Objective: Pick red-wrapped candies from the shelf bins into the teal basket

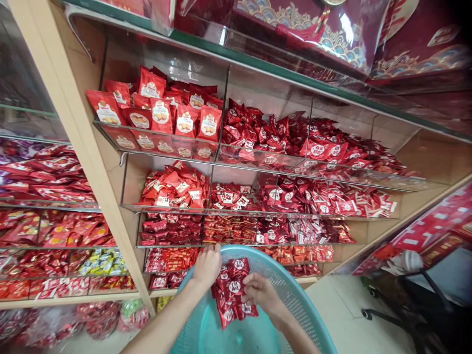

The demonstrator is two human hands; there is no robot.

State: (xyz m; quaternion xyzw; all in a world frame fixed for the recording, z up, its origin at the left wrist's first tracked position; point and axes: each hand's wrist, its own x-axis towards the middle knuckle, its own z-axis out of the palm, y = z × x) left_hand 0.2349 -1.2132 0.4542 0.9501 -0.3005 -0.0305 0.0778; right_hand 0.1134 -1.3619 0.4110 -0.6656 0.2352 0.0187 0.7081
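Note:
A large turquoise plastic basket (309, 319) with perforated sides stands in front of me, below the shelves. My left hand (207, 265) is closed over its far left rim. Inside the basket's outline is a small cluster of dark red candy packets (236, 287) with white round labels. My right hand (261, 294) has its fingers curled against the right edge of this cluster, pinching some of the packets. Whether every packet is in its grip or some rest on others, I cannot tell. The basket's bottom shows bare turquoise around them.
Glass shelves with dividers hold heaps of red packets (175, 184), and larger red bags (160, 114) stand upper left. A wooden post (92, 147) separates another shelf unit on the left. Plastic-wrapped bags (99, 317) lie below it. A wheeled black chair (424, 295) stands right.

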